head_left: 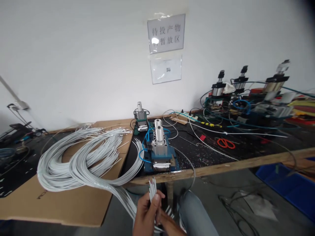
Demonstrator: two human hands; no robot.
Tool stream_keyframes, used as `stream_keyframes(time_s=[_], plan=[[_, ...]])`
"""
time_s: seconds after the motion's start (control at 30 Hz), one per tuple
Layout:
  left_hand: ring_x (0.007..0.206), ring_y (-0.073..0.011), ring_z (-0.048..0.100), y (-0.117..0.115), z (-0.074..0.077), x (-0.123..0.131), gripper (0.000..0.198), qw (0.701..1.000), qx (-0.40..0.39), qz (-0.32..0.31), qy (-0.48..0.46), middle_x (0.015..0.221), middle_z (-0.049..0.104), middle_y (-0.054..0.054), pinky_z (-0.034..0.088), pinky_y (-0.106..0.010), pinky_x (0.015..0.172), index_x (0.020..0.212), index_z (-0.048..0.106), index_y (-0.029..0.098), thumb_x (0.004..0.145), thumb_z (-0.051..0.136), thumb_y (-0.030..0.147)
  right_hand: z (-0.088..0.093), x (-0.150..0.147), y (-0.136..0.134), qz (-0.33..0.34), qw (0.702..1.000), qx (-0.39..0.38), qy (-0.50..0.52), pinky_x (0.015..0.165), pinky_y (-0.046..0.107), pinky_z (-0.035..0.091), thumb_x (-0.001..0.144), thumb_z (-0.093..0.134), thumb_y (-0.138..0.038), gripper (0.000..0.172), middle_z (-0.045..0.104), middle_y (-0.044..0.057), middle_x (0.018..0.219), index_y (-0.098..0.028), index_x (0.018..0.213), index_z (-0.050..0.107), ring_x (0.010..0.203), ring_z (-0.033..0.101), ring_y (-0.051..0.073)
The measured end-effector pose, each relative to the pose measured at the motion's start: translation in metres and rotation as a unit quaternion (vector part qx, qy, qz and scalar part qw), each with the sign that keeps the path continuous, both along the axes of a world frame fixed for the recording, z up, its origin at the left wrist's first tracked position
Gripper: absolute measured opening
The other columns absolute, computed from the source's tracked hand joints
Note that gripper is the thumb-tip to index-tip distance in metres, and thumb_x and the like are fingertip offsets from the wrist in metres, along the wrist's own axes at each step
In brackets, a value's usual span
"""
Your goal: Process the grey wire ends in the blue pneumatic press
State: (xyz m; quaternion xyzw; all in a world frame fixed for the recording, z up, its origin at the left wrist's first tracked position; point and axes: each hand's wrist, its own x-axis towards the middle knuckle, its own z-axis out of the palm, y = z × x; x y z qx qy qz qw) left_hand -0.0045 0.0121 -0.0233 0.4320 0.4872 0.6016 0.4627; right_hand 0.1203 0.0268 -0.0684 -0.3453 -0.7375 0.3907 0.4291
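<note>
My left hand [146,214] is low in the middle of the view, closed round a small bundle of grey-white cable ends [152,188] that point up towards the bench edge. My right hand [168,226] lies just behind and under it, its fingers hidden by the left hand; a few more cable tips [169,209] stick up beside it. The cables run left into a large loose coil [81,157] lying on a cardboard sheet [73,200]. Directly above my hands stands a small pneumatic press [159,147] on a blue base.
A second small press [140,119] stands behind the first. Orange scissors [226,143], a power strip and tangled wires lie on the black bench top [197,154]. More pneumatic machines [242,88] stand at the back right. A blue bin [292,186] sits on the floor; my jeans-clad knee [197,216] is at bottom.
</note>
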Motion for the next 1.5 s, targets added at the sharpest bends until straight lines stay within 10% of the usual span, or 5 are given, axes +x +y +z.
stream_keyframes(time_s=[0.37,0.7,0.9,1.5], plan=[[0.034,-0.0069,0.041,-0.008,0.001,0.000,0.062,0.996,-0.062,-0.063,0.034,0.054,0.053,0.003,0.026,-0.020,0.036,0.071,0.069,0.016,0.080,0.064,0.078,0.075,0.019,0.017,-0.003,0.966,-0.194,0.171,0.056,0.023,0.052,0.087,0.070,-0.065,0.046,0.066,0.001,0.075,-0.019,0.086,0.075,0.065,0.065,0.017],[0.038,-0.0079,0.043,-0.027,0.001,-0.002,0.056,0.993,-0.042,-0.094,0.049,0.061,0.066,-0.003,0.032,-0.020,0.039,0.069,0.075,0.015,0.085,0.067,0.068,0.056,0.009,0.005,0.000,0.949,-0.255,0.186,0.045,0.018,0.038,0.081,0.071,-0.073,0.055,0.049,-0.006,0.058,-0.018,0.084,0.065,0.051,0.049,0.010],[0.077,-0.0218,0.062,-0.026,0.010,0.012,0.043,0.998,0.000,0.023,0.056,0.073,0.071,-0.002,0.048,-0.030,0.077,0.077,0.079,0.020,0.091,0.066,0.059,0.053,0.019,0.008,0.019,0.939,-0.282,0.198,0.037,0.016,0.031,0.082,0.062,-0.081,0.059,0.048,-0.006,0.064,-0.023,0.080,0.054,0.046,0.036,0.008],[0.051,-0.0132,0.042,-0.017,0.053,-0.002,0.014,0.990,-0.042,-0.006,0.137,0.053,0.050,0.005,0.034,-0.024,0.051,0.062,0.063,0.019,0.075,0.065,0.024,0.082,0.029,0.001,0.070,0.984,-0.162,-0.004,0.059,0.023,0.036,0.100,0.055,-0.050,0.042,0.049,-0.005,0.063,-0.021,0.070,0.057,0.061,0.047,0.013]])
